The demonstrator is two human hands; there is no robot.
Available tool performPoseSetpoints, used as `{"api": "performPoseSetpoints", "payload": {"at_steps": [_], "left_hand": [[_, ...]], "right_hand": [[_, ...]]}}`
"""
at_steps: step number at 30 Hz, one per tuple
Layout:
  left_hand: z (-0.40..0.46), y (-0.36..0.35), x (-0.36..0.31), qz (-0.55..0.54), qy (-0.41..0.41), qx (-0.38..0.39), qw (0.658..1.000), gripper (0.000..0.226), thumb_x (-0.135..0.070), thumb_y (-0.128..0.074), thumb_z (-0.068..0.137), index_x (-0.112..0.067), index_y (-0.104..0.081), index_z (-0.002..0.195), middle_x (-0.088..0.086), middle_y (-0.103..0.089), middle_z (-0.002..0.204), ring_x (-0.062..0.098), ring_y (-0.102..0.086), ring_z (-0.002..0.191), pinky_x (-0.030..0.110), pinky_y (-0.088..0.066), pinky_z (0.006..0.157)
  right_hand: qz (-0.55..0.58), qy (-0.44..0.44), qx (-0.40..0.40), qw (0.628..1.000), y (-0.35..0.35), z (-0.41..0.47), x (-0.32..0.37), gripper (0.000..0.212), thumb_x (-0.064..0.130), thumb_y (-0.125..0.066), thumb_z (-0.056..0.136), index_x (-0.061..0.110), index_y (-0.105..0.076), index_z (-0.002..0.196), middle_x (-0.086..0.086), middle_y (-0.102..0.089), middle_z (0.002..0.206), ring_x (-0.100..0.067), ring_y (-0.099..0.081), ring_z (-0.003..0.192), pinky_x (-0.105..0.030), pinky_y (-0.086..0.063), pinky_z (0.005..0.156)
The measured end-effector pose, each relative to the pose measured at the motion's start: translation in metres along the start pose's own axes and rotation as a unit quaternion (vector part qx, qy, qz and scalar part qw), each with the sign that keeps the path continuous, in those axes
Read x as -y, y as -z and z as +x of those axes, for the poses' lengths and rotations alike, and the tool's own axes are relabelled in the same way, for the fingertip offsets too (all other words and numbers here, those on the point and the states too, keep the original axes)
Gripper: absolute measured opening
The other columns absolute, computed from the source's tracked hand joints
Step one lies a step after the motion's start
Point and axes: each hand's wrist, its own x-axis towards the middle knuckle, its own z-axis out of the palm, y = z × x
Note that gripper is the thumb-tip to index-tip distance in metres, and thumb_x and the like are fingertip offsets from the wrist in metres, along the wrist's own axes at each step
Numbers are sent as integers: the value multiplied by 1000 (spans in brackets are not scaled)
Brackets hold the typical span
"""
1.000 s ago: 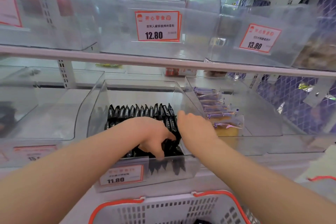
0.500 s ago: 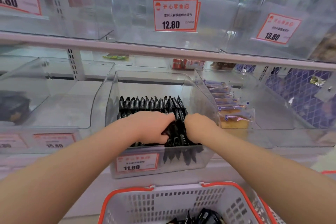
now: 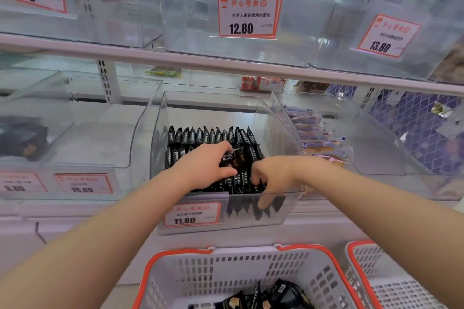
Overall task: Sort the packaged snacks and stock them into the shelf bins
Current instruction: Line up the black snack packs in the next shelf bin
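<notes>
A black packet [image 3: 232, 158] is gripped by the left hand [image 3: 203, 168]; the right hand's [image 3: 273, 175] curled fingers [image 3: 263, 202] are pressed among packets [image 3: 211, 135] in the clear bin [image 3: 283, 211].

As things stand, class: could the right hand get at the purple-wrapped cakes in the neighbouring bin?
Probably yes. The right hand is inside the clear bin of black packets; the purple-wrapped cakes lie just beyond a clear divider wall, in an open-topped bin.
</notes>
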Motion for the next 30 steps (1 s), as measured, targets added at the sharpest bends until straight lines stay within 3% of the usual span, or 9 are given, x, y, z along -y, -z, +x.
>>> {"api": "performPoseSetpoints", "payload": {"at_steps": [3, 7, 11, 15, 21, 24, 25, 26, 30], "left_hand": [[1, 1, -4, -5, 2, -17, 1000, 52, -40, -60, 87, -20, -44, 133, 2, -59, 123, 16, -59, 104, 28, -45, 83], [-3, 8, -4, -91, 23, -71, 993, 31, -39, -62, 85, -22, -51, 109, -10, -61, 84, 3, -62, 66, 17, -45, 53], [-12, 20, -5, -276, 52, -142, 949, 28, -37, -66, 82, -22, -55, 105, -10, -64, 96, 6, -60, 87, 24, -45, 75], [-26, 35, -21, -428, 39, -189, 883, 22, -33, -62, 87, -18, -56, 102, -4, -69, 82, 9, -64, 78, 24, -50, 75], [-43, 64, -19, -332, 65, -309, 889, 29, -43, -50, 91, -17, -60, 83, -2, -67, 79, 13, -62, 76, 29, -48, 76], [-51, 73, 0, -251, 49, -324, 911, 45, -37, -43, 95, 2, -61, 83, 18, -60, 76, 31, -55, 82, 43, -43, 81], [-54, 72, 8, -217, 65, -327, 917, 37, -32, -45, 95, 1, -62, 95, 19, -30, 115, 31, -54, 94, 43, -40, 89], [-57, 69, 17, -191, 88, -325, 922, 30, -28, -48, 94, -5, -60, 110, -12, -42, 96, 27, -51, 106, 39, -37, 96], [-70, 51, 45, -179, 117, -280, 936, 49, -33, -52, 92, -14, -41, 136, -1, -45, 133, 5, -44, 109, 21, -34, 94]], "right_hand": [[-54, 2, 6, 999, -7, 8, 3, 61, 38, -77, 73, 5, -51, 117, -10, -59, 114, -26, -55, 95, -31, -45, 73], [-86, 3, -86, 993, -10, 12, 0, 33, 13, -64, 83, 6, -52, 113, -12, -56, 115, -29, -56, 100, -34, -46, 80], [136, 72, -155, 976, -4, -1, -6, 34, 15, -60, 86, 15, -53, 119, -1, -58, 118, -13, -54, 98, -21, -41, 80], [545, 205, -191, 790, 1, -16, 26, 23, 29, -57, 88, 31, -52, 110, 10, -63, 109, -7, -59, 102, -26, -48, 87], [695, 260, -235, 627, 9, -8, 84, 13, 20, -59, 91, 25, -60, 103, 8, -68, 93, -10, -64, 94, -29, -52, 82], [688, 209, -255, 646, 10, 5, 93, 8, 24, -59, 91, 23, -61, 98, 5, -66, 94, -11, -63, 91, -28, -54, 77], [672, 171, -268, 669, 11, 11, 93, 7, 27, -57, 91, 23, -61, 95, 4, -65, 94, -10, -62, 87, -27, -55, 74], [646, 125, -282, 698, 12, 18, 92, 10, 31, -55, 92, 22, -60, 95, 3, -64, 94, -9, -61, 84, -28, -56, 73], [433, -5, -342, 834, 27, 54, 86, 26, 39, -43, 95, 13, -46, 100, -1, -56, 83, -16, -55, 69, -32, -46, 53]]}}
